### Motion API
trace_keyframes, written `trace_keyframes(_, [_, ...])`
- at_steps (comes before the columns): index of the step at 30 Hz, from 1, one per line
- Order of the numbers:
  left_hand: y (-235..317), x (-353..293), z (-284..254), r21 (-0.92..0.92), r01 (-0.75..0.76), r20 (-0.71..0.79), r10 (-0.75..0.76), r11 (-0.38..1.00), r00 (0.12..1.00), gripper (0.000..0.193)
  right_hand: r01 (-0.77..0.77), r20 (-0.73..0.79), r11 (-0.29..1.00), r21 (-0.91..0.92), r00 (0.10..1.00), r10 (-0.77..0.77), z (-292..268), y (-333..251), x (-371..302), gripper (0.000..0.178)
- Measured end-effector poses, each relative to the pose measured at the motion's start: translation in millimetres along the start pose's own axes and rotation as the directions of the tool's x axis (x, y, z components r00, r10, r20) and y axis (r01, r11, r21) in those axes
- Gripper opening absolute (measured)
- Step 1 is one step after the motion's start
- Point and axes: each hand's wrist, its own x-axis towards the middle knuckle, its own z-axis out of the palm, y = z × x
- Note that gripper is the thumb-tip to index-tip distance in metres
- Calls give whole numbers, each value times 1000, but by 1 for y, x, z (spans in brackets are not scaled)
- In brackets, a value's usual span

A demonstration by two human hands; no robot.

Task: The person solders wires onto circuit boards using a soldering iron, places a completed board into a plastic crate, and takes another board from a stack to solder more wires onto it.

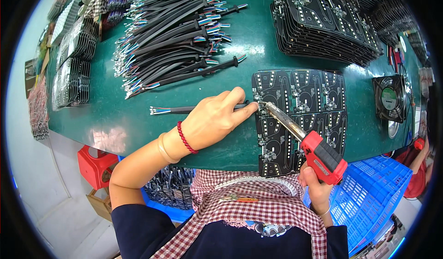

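Note:
My left hand (pixel 214 116) pinches a black-sleeved wire harness (pixel 177 109) near its right end, over the left edge of a black circuit board panel (pixel 318 120). Loose coloured wires fan out from the harness's left end. In my right hand (pixel 317 187) is a red and black soldering iron (pixel 323 157). Its metal barrel points up and left, and the tip is beside my left fingertips at the panel's edge. Whether the tip touches a wire or the board is too small to tell. The panel lies flat on the green table and carries several board outlines with white components.
A large pile of wire harnesses (pixel 180 37) lies at the back left. Stacked circuit boards (pixel 323 23) stand at the back right, with a small black fan (pixel 390 98) at the right. Blue crates (pixel 369 194) and a red stool (pixel 94 166) are below the table edge.

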Motion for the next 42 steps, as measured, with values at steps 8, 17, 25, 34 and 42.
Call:
trace_keyframes(8, [1, 1, 0, 12, 2, 12, -2, 1000, 1000, 38, -57, -50, 980, 192, 996, 68, -1, -14, -1, 35])
trace_keyframes(17, [-2, 2, 1, -40, -3, -40, 2, 999, 999, 33, -62, -32, 990, 124, 997, 66, 3, -12, -1, 29])
trace_keyframes(25, [0, 2, 1, -31, -13, -24, 12, 999, 1000, 34, -48, -25, 996, 74, 998, 50, 7, -12, -1, 29])
trace_keyframes(34, [5, 2, -3, -17, -25, -12, 25, 1000, 1000, 34, -16, 52, 1000, -13, 999, 17, 5, -12, -4, 28])
trace_keyframes(42, [6, 2, -1, -9, -36, -15, 36, 999, 999, 33, -108, -10, 966, 235, 993, 113, 3, -21, -7, 35])
